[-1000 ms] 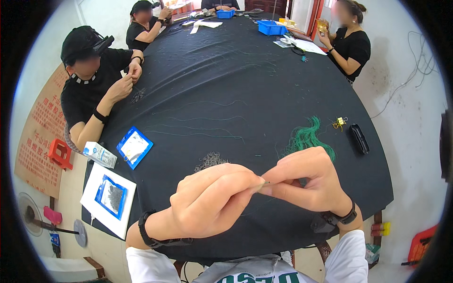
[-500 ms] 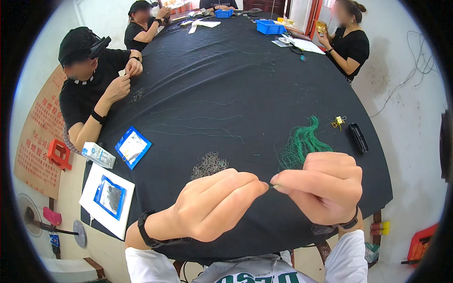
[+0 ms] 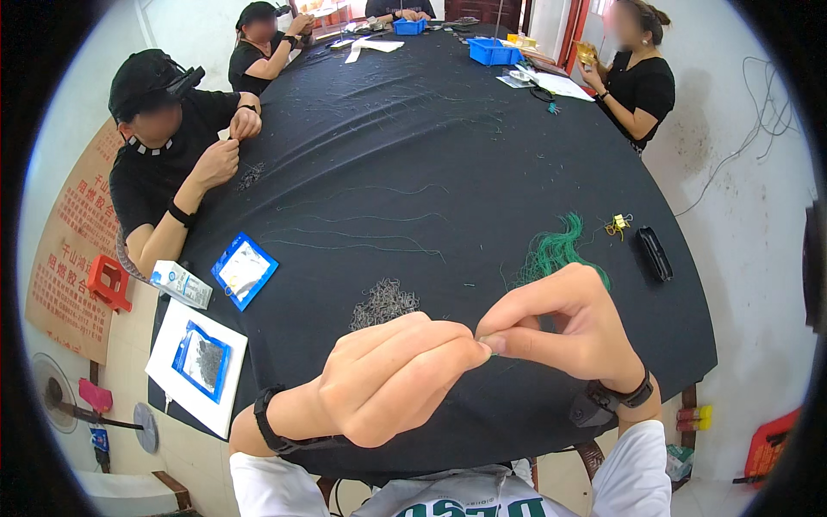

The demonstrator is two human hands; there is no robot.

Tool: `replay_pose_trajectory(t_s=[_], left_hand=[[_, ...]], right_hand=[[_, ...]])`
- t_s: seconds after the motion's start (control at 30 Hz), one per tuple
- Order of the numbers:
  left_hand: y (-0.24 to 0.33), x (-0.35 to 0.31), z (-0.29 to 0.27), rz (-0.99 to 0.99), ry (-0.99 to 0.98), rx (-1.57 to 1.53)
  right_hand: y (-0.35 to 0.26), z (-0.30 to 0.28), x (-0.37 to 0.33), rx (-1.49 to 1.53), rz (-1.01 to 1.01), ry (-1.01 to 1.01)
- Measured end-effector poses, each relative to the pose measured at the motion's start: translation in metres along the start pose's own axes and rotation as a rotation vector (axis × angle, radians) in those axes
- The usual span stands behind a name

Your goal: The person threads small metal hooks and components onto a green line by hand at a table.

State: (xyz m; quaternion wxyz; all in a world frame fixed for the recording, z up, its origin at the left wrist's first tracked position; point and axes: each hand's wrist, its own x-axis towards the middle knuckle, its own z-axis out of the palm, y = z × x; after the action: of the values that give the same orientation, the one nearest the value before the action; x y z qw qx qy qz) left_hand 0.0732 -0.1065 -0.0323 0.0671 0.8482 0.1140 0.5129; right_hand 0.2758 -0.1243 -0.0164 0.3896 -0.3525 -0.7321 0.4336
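Note:
My left hand [image 3: 396, 375] is closed in a pinch, its fingertips meeting those of my right hand [image 3: 560, 323] above the near part of the table. Thumb and forefinger of the right are pressed together, with a sliver of green thread showing at the tips. Whatever the left fingers hold is too small and covered to make out. Just beyond the left hand lies a pile of small dark metal hooks [image 3: 385, 302]. A bundle of green threads [image 3: 556, 250] spreads behind the right hand, which hides its near end.
Several loose threads lie across the black tablecloth [image 3: 362, 189]. At left are a blue-edged packet [image 3: 245, 270], a white carton [image 3: 181, 283] and a white board [image 3: 164, 366] bearing another packet [image 3: 202, 360]. Yellow binder clips [image 3: 618, 225] and a black case [image 3: 654, 254] sit right. Other people work around the table.
My right hand has turned and shifted a little left and up, its thumb and forefinger now touching the left fingertips. The small gap between the hands has closed. My left hand has barely moved.

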Motion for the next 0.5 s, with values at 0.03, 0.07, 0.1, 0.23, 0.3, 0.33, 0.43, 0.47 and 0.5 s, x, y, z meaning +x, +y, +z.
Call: replay_pose_trajectory(t_s=[0.03,0.07,0.1,0.23,0.3,0.33,0.43,0.47,0.5], left_hand=[[0.000,0.000,0.000,0.001,0.001,0.000],[-0.001,0.001,-0.001,-0.007,0.006,-0.009],[-0.002,0.001,-0.002,-0.014,0.012,-0.018],[-0.006,0.001,-0.002,-0.033,0.004,-0.057],[-0.001,-0.003,-0.002,-0.351,-0.027,-0.342],[0.000,-0.002,-0.002,-0.350,-0.027,-0.342],[0.000,-0.001,-0.003,-0.463,-0.026,-0.381],[-0.001,-0.001,-0.002,-0.447,-0.029,-0.331],[-0.002,-0.001,-0.002,-0.433,-0.031,-0.279]], right_hand=[[0.001,0.001,0.001,-0.001,0.000,0.000],[0.002,0.002,0.003,0.135,0.065,-0.024],[0.003,0.003,0.004,0.269,0.130,-0.048],[0.011,0.001,0.008,0.437,0.225,-0.108],[0.015,0.002,0.011,0.361,0.254,-0.084],[0.014,0.002,0.011,0.360,0.252,-0.084],[0.013,0.004,0.010,0.237,0.224,-0.027],[0.014,0.005,0.009,0.088,0.123,0.110],[0.014,0.007,0.008,-0.061,0.021,0.243]])
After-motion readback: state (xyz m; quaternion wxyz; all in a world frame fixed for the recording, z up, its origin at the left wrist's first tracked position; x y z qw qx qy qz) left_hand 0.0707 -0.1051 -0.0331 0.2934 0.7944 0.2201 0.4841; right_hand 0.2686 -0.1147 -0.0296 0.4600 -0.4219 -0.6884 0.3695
